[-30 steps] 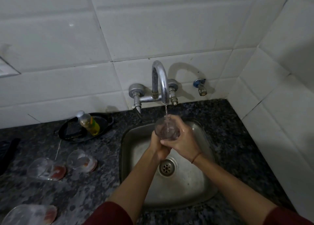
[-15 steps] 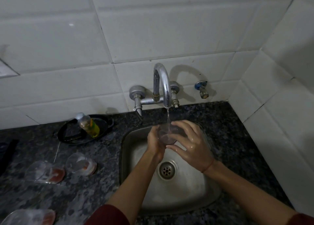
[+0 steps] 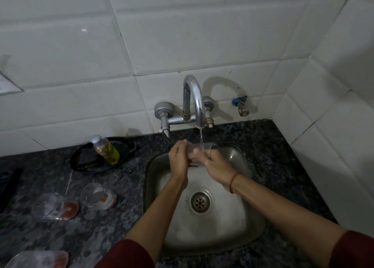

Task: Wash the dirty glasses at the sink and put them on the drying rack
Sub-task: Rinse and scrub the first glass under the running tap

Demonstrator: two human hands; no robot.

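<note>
A clear glass (image 3: pixel 199 151) is held under the running tap (image 3: pixel 195 103), above the steel sink (image 3: pixel 251 227). My left hand (image 3: pixel 178 159) grips its left side, fingers curled round it. My right hand (image 3: pixel 217 169) holds it from the right and below. Water streams into the glass. Three dirty glasses with red residue lie on their sides on the dark counter to the left: one (image 3: pixel 55 206), a second (image 3: pixel 98 195) and a third (image 3: pixel 36 259) at the bottom edge. No drying rack is in view.
A black pan (image 3: pixel 85 160) with a bottle of yellow dish soap (image 3: pixel 106 149) in it sits at the back left of the counter. A small wall valve (image 3: pixel 240 105) is to the right of the tap. White tiled walls close off the back and right.
The glass has been turned under the stream; my right hand slid from over its front to its lower right side. The view shifted slightly.
</note>
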